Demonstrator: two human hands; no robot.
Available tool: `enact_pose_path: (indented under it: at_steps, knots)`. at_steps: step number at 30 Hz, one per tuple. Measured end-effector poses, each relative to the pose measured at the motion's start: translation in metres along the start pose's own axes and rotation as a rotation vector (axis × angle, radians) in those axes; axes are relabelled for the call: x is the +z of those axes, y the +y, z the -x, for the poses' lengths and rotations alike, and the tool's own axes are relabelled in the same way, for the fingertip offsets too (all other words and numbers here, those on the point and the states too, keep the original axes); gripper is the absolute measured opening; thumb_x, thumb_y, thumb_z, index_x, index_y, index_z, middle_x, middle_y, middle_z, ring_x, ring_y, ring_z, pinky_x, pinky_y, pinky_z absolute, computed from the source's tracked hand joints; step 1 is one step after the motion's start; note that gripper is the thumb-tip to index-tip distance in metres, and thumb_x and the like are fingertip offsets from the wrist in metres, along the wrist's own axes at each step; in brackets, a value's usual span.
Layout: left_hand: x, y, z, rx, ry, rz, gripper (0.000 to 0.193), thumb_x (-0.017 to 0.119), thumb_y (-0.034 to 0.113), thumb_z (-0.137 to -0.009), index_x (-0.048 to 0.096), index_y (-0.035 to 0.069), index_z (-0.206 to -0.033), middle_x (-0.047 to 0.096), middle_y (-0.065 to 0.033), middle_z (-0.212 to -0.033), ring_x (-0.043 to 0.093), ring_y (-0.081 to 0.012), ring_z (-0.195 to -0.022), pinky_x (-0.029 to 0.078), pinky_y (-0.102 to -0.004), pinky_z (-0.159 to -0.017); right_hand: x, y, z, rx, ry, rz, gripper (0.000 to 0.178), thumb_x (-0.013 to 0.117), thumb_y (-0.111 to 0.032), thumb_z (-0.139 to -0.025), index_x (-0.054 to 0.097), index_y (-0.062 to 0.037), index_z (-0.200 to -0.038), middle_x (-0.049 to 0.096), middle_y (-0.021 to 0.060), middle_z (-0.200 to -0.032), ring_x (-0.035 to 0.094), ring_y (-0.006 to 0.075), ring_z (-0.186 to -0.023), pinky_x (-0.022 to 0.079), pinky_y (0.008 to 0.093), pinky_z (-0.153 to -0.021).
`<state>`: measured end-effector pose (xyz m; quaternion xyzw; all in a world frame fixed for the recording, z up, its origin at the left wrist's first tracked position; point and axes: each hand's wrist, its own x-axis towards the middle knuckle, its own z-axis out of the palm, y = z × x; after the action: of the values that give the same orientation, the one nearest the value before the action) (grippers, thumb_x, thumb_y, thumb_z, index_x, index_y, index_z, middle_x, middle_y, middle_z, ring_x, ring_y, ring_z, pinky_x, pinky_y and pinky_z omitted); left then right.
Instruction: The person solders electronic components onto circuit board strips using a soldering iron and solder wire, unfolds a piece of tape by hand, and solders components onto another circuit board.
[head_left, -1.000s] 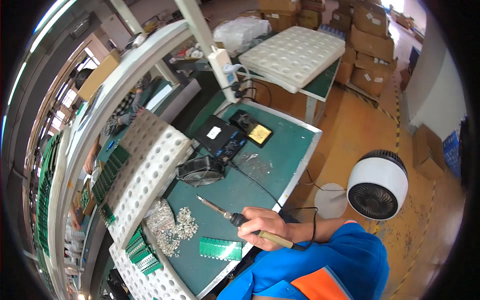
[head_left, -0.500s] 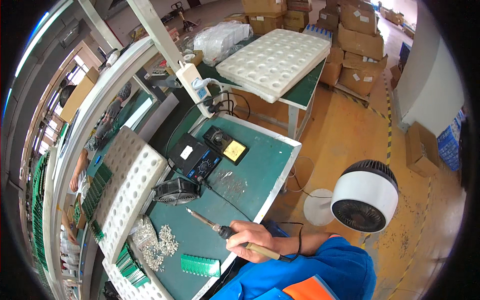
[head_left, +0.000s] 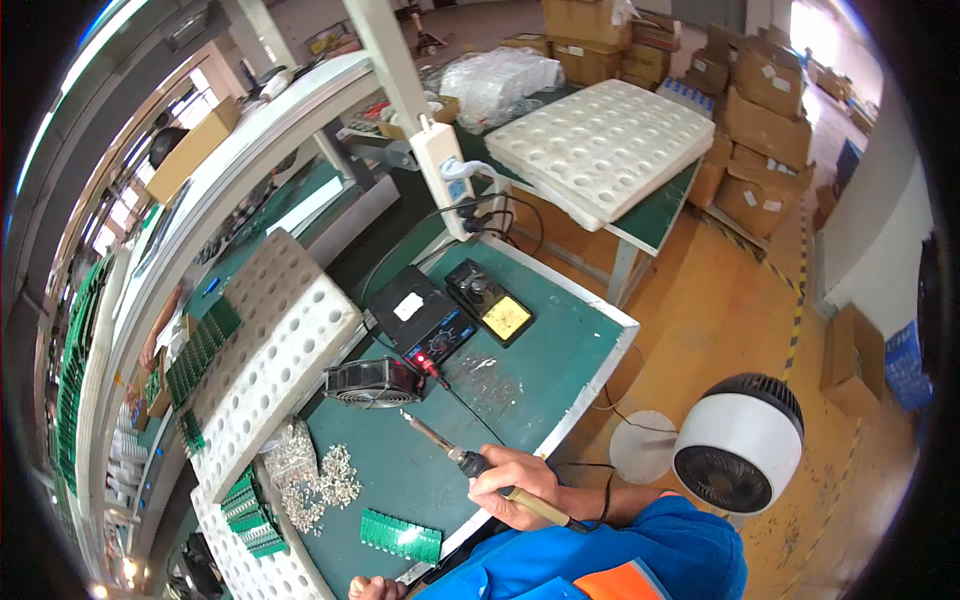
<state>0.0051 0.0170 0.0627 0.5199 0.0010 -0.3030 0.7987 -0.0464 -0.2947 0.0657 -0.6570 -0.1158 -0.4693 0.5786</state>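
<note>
A soldering iron is gripped in my right hand, its metal tip angled up and left over the green bench. Only the knuckles of my left hand show at the lower edge; its fingers are curled, and whatever they may hold is hidden. Between the hands, near the bench's front edge, lies a green circuit board panel. Left of it is a pile of small white components, partly in a clear plastic bag. More green boards rest on a white foam tray.
A black soldering station and an iron stand with yellow sponge stand at the back, beside a small black fan. A perforated foam block borders the left. A white fan stands right, past the cord.
The view has shifted, so the bench sits further right and lower. My left hand has come in at the lower edge. A red light now shows at the station's cord plug.
</note>
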Motion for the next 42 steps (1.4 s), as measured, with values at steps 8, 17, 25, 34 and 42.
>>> enact_pose_path:
  at_steps: [8, 17, 25, 34, 42]
  knots:
    - [0.016, -0.014, -0.009, 0.283, 0.705, -0.978, 0.036, 0.072, 0.018, -0.078, 0.046, 0.005, -0.058, 0.045, -0.0031, -0.052, 0.035, -0.011, -0.052, 0.034, -0.0319, -0.049, 0.003, 0.02, -0.01, 0.006, -0.06, -0.063, 0.024, 0.067, 0.004, -0.078, 0.054, -0.0029, -0.097, 0.052, 0.0099, -0.069, 0.048, 0.0218, -0.057, 0.038, 0.0316, -0.049]
    - [-0.026, -0.064, -0.011, 0.479, 0.856, -0.79, 0.032, 0.067, 0.003, -0.081, 0.04, 0.005, -0.064, 0.038, 0.0054, -0.058, 0.031, -0.0039, -0.055, 0.027, -0.0213, -0.048, 0.011, 0.024, -0.012, 0.03, -0.153, -0.069, 0.025, 0.066, 0.003, -0.079, 0.052, -0.0045, -0.099, 0.055, 0.0105, -0.071, 0.052, 0.0222, -0.059, 0.043, 0.0315, -0.052]
    - [-0.033, -0.067, -0.011, 0.461, 0.795, -0.831, 0.023, 0.066, 0.003, -0.081, 0.048, 0.004, -0.067, 0.044, 0.0025, -0.059, 0.039, -0.0058, -0.056, 0.034, -0.0232, -0.049, 0.029, 0.025, -0.012, 0.089, -0.188, 0.035, 0.025, 0.067, 0.004, -0.078, 0.052, -0.006, -0.096, 0.056, 0.0142, -0.076, 0.054, 0.0235, -0.06, 0.047, 0.0325, -0.059]
    - [-0.045, -0.074, -0.012, 0.547, 0.764, -0.664, 0.015, 0.066, 0.002, -0.08, 0.054, 0.002, -0.072, 0.056, -0.0025, -0.067, 0.048, -0.0055, -0.058, 0.04, -0.0216, -0.053, 0.06, 0.018, -0.012, 0.173, -0.325, -0.082, 0.02, 0.064, -0.001, -0.082, 0.05, -0.0068, -0.094, 0.055, 0.0235, -0.095, 0.056, 0.0214, -0.071, 0.048, 0.0305, -0.063]
    - [-0.051, -0.077, -0.011, 0.665, 0.568, -0.718, 0.011, 0.066, 0.0, -0.078, 0.056, 0.002, -0.075, 0.06, -0.0076, -0.073, 0.055, -0.0126, -0.056, 0.044, -0.0243, -0.05, 0.1, 0.009, -0.005, 0.109, -0.39, -0.067, 0.019, 0.054, -0.002, -0.085, 0.044, -0.0082, -0.099, 0.048, 0.0145, -0.086, 0.047, 0.0213, -0.078, 0.041, 0.033, -0.066]
